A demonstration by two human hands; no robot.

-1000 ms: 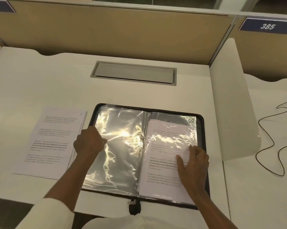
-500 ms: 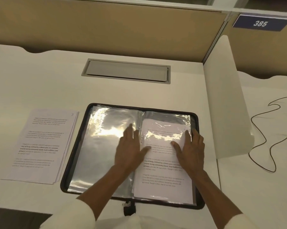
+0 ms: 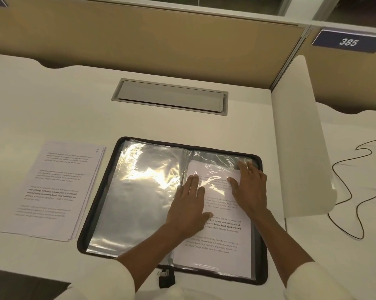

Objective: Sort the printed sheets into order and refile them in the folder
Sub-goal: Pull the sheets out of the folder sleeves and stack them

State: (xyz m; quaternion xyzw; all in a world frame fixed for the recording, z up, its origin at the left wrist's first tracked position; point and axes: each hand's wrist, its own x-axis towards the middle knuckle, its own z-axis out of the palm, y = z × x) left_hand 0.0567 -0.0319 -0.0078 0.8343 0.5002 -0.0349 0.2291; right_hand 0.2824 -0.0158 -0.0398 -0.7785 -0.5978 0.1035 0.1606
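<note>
A black zip folder [image 3: 100,191] lies open on the white desk, its clear plastic sleeves shining. A printed sheet [image 3: 221,245] sits inside the right-hand sleeve. My left hand [image 3: 189,208] lies flat on that sleeve near the spine, fingers straight. My right hand [image 3: 248,187] presses flat on the sleeve's upper right part, fingertips near the sleeve's top corner. A stack of printed sheets [image 3: 55,191] lies on the desk left of the folder, apart from both hands.
A grey cable hatch [image 3: 170,97] is set into the desk behind the folder. A white side divider [image 3: 299,137] stands just right of the folder. A dark cable [image 3: 355,191] winds over the neighbouring desk. The desk's near edge runs right below the folder.
My left hand moved from the folder's left sleeve across to the right-hand sleeve. Both hands then slid further up over the sheet, the right one reaching the top corner.
</note>
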